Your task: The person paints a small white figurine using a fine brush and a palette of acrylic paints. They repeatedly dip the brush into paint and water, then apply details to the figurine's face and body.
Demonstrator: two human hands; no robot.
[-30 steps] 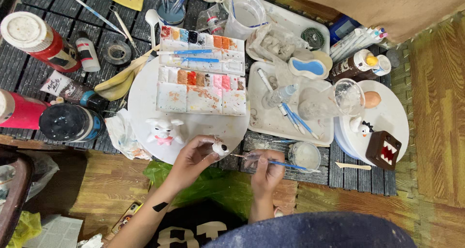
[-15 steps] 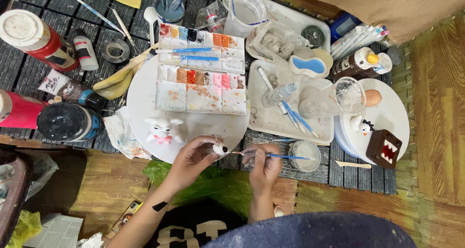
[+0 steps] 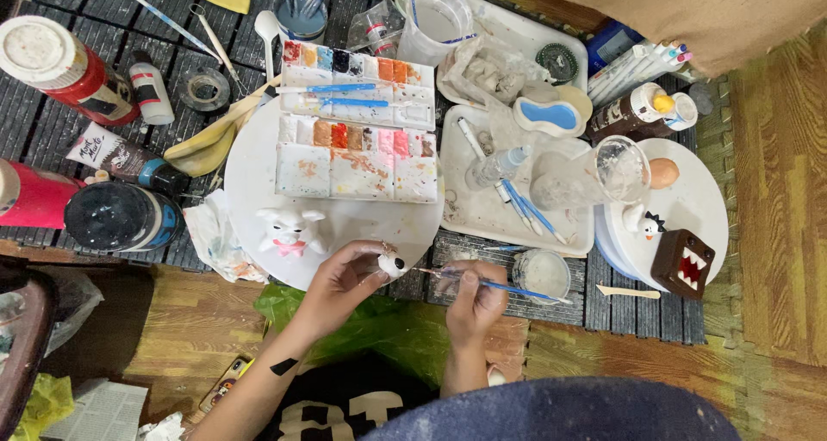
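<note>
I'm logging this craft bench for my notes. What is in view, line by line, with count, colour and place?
paint palette: one, white with many colours, on the round board
round board: one, white, centre
animal figurine: one, white and pink, board's front
trays: two, white, right of the palette
box-shaped figure: one, brown, far right
small figurine: one, white, held in the left hand
brush: one, blue handle, held in the right hand
left hand: one
right hand: one

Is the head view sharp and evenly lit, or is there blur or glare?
Head view: even, soft light; the left hand, right hand and paintbrush are sharp; no strong glare on the white round board; a dark blurred shape covers the bottom edge.
</note>
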